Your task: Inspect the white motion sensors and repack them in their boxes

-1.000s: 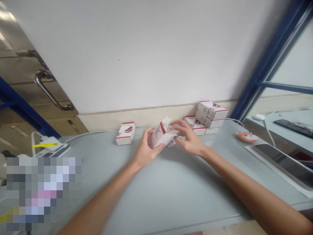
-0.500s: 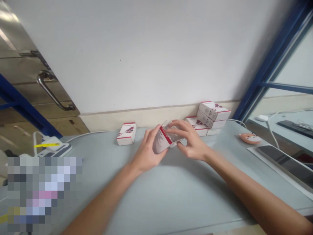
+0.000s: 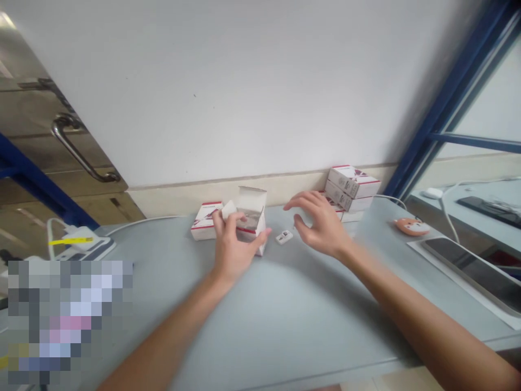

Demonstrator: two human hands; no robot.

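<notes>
My left hand [image 3: 235, 247] grips a small white-and-red cardboard box [image 3: 261, 222], its fingers at the rim and its thumb along the right side. The box's lid flap [image 3: 253, 199] stands up and its top is open; what lies inside is not clear. To the right of the box a small white piece with dark markings [image 3: 284, 237] lies on the table. My right hand [image 3: 319, 225] hovers beside that piece, fingers curved and apart, holding nothing. Just left of the open box sits a closed box [image 3: 204, 224] of the same print, partly behind my left hand.
Several matching boxes [image 3: 353, 187] are stacked against the wall at the right. Farther right lie an orange-and-white mouse [image 3: 412, 226] and a dark flat device [image 3: 472, 274]. A power strip [image 3: 91, 248] with cables is on the left of the grey table [image 3: 260, 326].
The held box has moved left and now stands more upright, flap raised. My right hand has come away from it. The small white piece now shows on the table between them.
</notes>
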